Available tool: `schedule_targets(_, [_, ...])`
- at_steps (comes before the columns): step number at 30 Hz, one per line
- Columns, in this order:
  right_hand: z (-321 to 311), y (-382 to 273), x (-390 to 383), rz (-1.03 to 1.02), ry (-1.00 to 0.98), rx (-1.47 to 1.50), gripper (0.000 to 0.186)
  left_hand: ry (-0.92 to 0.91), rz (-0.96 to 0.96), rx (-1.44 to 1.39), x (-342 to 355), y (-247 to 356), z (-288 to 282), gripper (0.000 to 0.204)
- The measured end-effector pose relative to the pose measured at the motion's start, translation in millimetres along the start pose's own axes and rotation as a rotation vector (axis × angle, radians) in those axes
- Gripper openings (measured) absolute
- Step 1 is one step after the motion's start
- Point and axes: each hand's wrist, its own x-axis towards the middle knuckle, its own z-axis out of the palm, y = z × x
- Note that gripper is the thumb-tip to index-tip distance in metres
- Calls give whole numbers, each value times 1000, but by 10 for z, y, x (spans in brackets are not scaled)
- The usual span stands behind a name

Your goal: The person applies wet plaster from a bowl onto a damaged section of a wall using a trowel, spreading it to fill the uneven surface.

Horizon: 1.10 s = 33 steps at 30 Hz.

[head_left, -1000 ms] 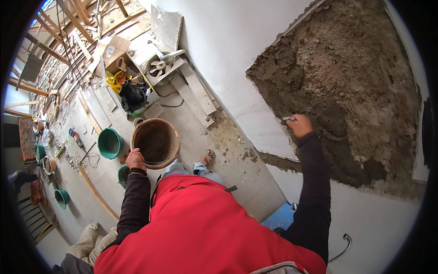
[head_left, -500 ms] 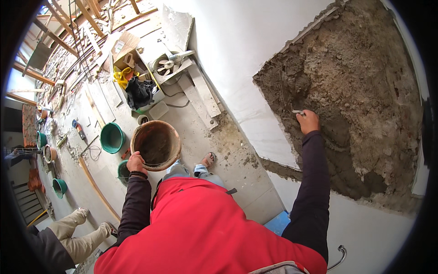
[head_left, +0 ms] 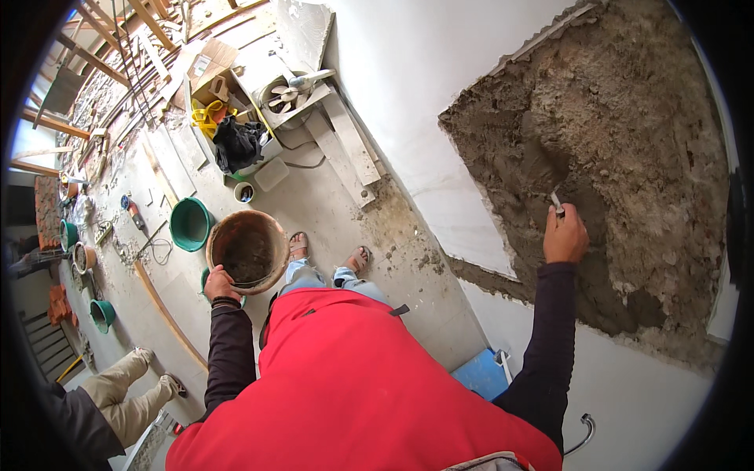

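Observation:
My left hand is closed on the near-left rim of a brown bucket, held tilted beside my legs. Wet grey mortar lies inside it. At the wall, the fingers of my right hand are wrapped round a trowel. Only its pale handle end and a bit of metal show; the blade blends into the mortar or is hidden. Around the trowel spreads a rough brown patch of bare wall, with smoother, darker wet mortar on its left and lower parts. White wall borders the patch.
Green buckets stand left of mine. Behind them are a box of tools and bags, a fan and boards. A power tool and timber strip lie on the floor. Another person's legs appear lower left.
My right hand and the trowel have moved right and slightly down across the patch, with smoothed mortar now showing above. My left hand has shifted the bucket a little to the left.

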Motion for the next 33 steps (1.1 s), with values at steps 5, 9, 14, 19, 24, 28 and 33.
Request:
schedule_targets(5, [-526, -235, -288, -163, -466, 388, 23, 47, 13, -72, 374, -228, -283, 40])
schedule_targets(9, [-189, -237, -249, -373, -960, 648, 24, 59, -35, -90, 259, -198, -252, 42])
schedule_targets(14, [1484, 540, -156, -420, -551, 417, 30, 97, 1, -132, 167, -315, -434, 39])
schedule_targets(19, [804, 556, -156, 4, -875, 307, 28, 132, -22, -160, 74, -306, -614, 36])
schedule_targets(24, [1987, 511, -372, -256, -649, 352, 29, 182, -13, -78, 61, -458, -644, 38])
schedule_targets(28, [2687, 276, -371, -77, -687, 369, 31, 139, -19, -35, 96, -514, -783, 42])
schedule_targets(33, [2476, 386, -387, 81, -598, 457, 35, 134, -80, -105, 131, -532, -942, 48])
